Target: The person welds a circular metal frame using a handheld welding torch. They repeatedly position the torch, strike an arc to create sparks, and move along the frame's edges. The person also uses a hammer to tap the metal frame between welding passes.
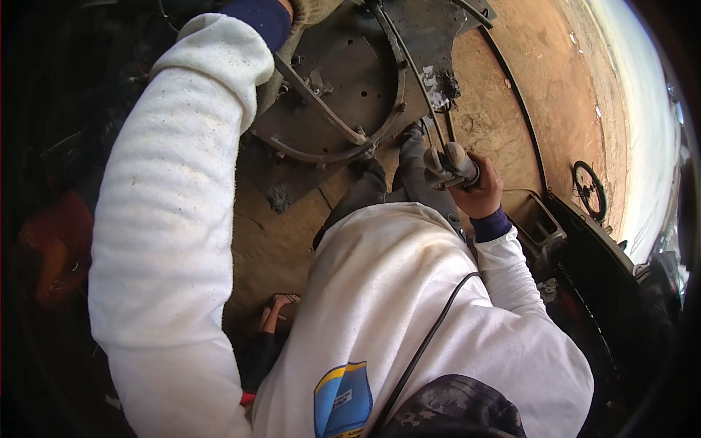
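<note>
My right hand [482,186], bare, is closed around a grey rounded metal piece [458,166] in front of my thighs. Thin metal rods [420,73] run from that piece up toward the top edge. My left arm reaches far forward; my left hand [312,10], in a tan knit glove, is cut off by the top edge, so its fingers are hidden. Below it lies a dark steel plate [349,69] with several round holes. A curved metal strip [400,95] stands on the plate, and a straight bar [318,98] meets it near its lower end.
A dark cable or hose [511,73] curves over the brown dirt ground [555,80] at right. Farther right are a wheel [588,190] and a dark metal frame [584,241]. Another person's foot [281,301] shows at lower left. A black cord [431,336] hangs across my shirt.
</note>
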`<action>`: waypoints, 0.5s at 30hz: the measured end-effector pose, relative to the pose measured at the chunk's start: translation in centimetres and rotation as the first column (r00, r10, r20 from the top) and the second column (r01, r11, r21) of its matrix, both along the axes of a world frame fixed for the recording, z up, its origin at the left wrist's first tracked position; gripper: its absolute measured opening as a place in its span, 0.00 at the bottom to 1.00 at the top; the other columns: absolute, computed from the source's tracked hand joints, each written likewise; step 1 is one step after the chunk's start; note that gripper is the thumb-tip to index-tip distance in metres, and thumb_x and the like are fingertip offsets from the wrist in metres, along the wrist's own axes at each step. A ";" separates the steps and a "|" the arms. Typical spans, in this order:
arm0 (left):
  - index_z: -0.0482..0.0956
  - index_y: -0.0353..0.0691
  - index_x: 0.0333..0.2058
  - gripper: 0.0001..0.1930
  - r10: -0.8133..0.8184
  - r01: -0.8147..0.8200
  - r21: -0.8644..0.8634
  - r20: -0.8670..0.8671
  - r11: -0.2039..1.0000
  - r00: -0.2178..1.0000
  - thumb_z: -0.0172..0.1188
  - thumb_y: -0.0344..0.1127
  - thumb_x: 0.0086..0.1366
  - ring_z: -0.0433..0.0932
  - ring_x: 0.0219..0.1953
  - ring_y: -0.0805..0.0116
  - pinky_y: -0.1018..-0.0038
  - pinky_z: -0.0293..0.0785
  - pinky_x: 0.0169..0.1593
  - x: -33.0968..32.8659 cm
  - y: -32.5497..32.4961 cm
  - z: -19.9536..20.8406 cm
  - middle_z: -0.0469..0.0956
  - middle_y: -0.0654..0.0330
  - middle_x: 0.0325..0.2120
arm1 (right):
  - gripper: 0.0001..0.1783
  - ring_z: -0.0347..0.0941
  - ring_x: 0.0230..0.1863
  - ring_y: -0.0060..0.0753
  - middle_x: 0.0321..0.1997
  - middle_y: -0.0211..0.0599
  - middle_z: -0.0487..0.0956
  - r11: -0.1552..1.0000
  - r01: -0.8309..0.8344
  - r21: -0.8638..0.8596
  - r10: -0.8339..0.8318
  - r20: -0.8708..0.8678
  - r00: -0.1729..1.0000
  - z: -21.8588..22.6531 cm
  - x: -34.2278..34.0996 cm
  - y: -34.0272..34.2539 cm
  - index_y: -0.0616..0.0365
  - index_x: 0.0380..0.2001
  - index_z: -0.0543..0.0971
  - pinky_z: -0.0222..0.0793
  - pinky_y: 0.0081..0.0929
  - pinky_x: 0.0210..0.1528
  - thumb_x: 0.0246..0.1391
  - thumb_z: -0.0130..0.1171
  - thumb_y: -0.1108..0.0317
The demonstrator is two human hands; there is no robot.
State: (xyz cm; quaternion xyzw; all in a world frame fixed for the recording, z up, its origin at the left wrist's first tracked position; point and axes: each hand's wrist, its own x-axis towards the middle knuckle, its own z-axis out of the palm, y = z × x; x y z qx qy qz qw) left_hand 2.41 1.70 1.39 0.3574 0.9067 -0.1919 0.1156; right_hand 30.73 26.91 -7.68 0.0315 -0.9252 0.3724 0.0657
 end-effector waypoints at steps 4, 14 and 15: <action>0.78 0.32 0.36 0.16 0.060 -0.061 0.029 0.043 0.998 0.997 0.44 0.36 0.63 0.81 0.38 0.46 0.56 0.75 0.44 0.0 0.0 0.1 0.80 0.40 0.33 | 0.24 0.77 0.28 0.45 0.27 0.39 0.78 0.998 -0.059 0.030 0.061 -0.056 0.997 0.0 -0.5 0.2 0.56 0.35 0.76 0.71 0.34 0.29 0.26 0.70 0.71; 0.78 0.32 0.36 0.15 0.142 -0.137 -0.067 0.075 0.988 0.987 0.45 0.36 0.64 0.80 0.38 0.46 0.57 0.76 0.44 0.2 0.4 1.0 0.80 0.41 0.33 | 0.22 0.75 0.26 0.44 0.25 0.38 0.76 0.996 -0.091 0.007 0.091 -0.077 0.993 -0.7 -2.2 0.3 0.56 0.34 0.77 0.69 0.34 0.27 0.27 0.68 0.69; 0.78 0.32 0.36 0.15 0.130 -0.126 -0.060 0.069 0.990 0.989 0.45 0.36 0.64 0.81 0.37 0.46 0.57 0.76 0.43 0.2 0.4 1.0 0.80 0.41 0.33 | 0.22 0.75 0.26 0.44 0.25 0.38 0.76 0.996 -0.091 -0.002 0.091 -0.073 0.993 -0.8 -2.2 0.3 0.55 0.34 0.77 0.69 0.34 0.27 0.27 0.68 0.69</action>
